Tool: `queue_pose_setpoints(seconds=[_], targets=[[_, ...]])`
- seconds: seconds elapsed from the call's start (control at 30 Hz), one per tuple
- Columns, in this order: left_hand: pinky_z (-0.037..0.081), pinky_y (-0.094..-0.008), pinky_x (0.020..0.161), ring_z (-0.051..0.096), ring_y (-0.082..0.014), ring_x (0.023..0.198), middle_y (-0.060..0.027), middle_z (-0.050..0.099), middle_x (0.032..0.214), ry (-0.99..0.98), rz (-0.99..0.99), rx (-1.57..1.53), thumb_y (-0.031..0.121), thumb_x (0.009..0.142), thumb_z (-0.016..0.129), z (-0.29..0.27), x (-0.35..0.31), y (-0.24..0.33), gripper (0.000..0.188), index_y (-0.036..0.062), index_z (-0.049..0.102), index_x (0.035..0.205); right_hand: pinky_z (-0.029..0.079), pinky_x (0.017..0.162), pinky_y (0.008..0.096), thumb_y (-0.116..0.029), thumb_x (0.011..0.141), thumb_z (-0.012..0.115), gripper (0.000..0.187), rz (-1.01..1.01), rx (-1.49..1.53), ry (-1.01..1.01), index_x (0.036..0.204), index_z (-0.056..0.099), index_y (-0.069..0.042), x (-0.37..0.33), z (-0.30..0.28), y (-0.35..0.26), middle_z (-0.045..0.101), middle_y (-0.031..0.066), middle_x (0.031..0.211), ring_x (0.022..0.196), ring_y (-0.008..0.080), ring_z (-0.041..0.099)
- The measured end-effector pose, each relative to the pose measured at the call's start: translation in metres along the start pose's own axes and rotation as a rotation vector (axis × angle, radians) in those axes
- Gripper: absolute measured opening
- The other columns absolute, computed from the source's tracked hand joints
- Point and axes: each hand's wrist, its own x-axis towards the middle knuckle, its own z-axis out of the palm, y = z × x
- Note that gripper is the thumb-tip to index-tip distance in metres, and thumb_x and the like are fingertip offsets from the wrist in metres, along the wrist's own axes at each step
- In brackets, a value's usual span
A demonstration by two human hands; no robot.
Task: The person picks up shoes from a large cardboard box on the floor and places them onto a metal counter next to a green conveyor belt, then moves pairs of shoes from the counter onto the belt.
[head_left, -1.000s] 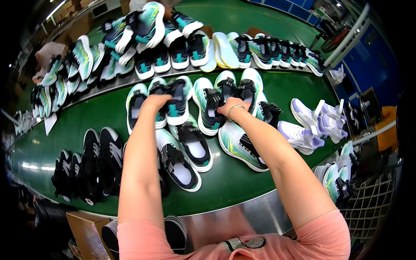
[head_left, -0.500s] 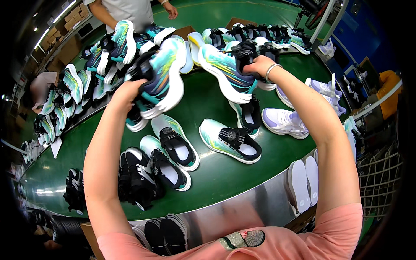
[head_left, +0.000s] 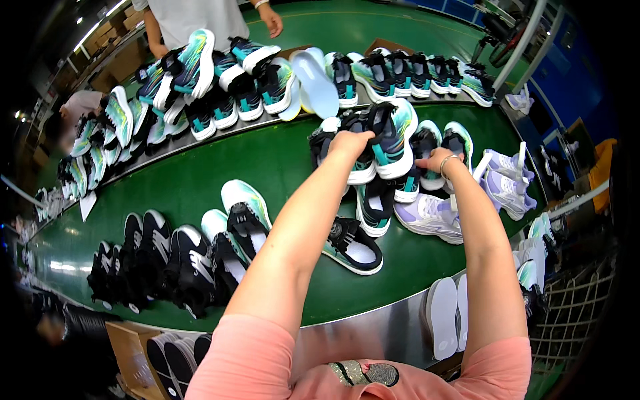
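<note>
My left hand point(head_left: 351, 145) is closed on teal, yellow and black sneakers with white soles. One of them, a sneaker point(head_left: 401, 137), tilts so that its sole shows at the right. My right hand point(head_left: 440, 161) is curled over the heel of a similar sneaker point(head_left: 427, 140), its thumb at the left side. Beside that lies another teal sneaker point(head_left: 459, 139). Below my hands stand a dark-lined sneaker point(head_left: 375, 205) and a sneaker with a dial on its tongue point(head_left: 357, 250). A white and lilac sneaker point(head_left: 430, 217) sits just under my right hand.
A green conveyor point(head_left: 167, 180) carries black sneakers point(head_left: 190, 267) at left and more lilac ones point(head_left: 510, 187) at right. Teal sneakers and pale insoles point(head_left: 313, 80) line the far ledge. A person point(head_left: 200, 20) stands beyond. Grey insoles point(head_left: 442, 317) lie on the metal near edge.
Both hands have come down, my left one well to the right with its sneakers. The sneakers from my right hand now rest lower at the right. The view has shifted somewhat.
</note>
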Motion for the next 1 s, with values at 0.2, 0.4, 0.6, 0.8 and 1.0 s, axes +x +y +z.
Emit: queue_pose_setpoints(seconds=[0.2,0.4,0.6,0.8,1.0], targets=[[0.032,-0.0485,0.082,0.041,-0.0318,0.106,-0.0155,0.043,0.117,-0.292,-0.059,-0.114,0.050,0.068,0.057,-0.031,-0.044,0.018,0.049,0.0091,0.057,0.096,0.027,0.089,0.0464,-0.052,0.073,0.042,0.053,-0.074,0.085,-0.010,0.098,0.059,-0.008,0.009,0.022,0.023,0.055,0.0128,0.105,0.101,0.0279,0.049],[0.042,-0.0304,0.071,0.052,-0.0178,0.086,-0.0080,0.052,0.101,-0.371,0.086,-0.078,0.041,0.073,0.056,-0.121,-0.094,-0.007,0.049,0.0062,0.049,0.107,0.042,0.067,0.0305,-0.029,0.076,0.053,0.030,-0.402,0.336,0.293,0.082,0.059,-0.001,-0.028,-0.016,0.037,0.058,0.0143,0.082,0.076,0.0247,0.055],[0.040,-0.0212,0.057,0.050,-0.0091,0.065,-0.0016,0.054,0.072,0.039,0.199,-0.028,0.027,0.078,0.054,-0.214,-0.172,-0.078,0.029,0.0024,0.055,0.093,0.041,0.073,0.0333,-0.017,0.071,0.058,0.019,-0.945,0.420,0.626,0.084,0.057,-0.003,-0.093,-0.001,-0.007,0.055,0.0127,0.089,0.083,0.0269,0.053],[0.045,-0.0395,0.062,0.058,-0.0304,0.068,-0.0164,0.058,0.072,0.138,0.231,0.691,0.037,0.071,0.057,-0.186,-0.257,-0.142,0.049,0.0042,0.047,0.106,0.039,0.076,0.0371,-0.015,0.068,0.058,0.018,-1.137,0.247,0.621,0.084,0.057,-0.008,-0.152,0.028,-0.086,0.053,0.0117,0.096,0.089,0.0285,0.050],[0.045,-0.0382,0.065,0.054,-0.0335,0.077,-0.0193,0.051,0.092,0.074,0.134,0.960,0.044,0.066,0.060,-0.139,-0.250,-0.134,0.073,0.0103,0.031,0.124,0.039,0.078,0.0375,-0.017,0.068,0.058,0.027,-1.167,0.111,0.493,0.092,0.054,-0.008,-0.155,0.043,-0.159,0.051,0.0106,0.098,0.092,0.0273,0.048]])
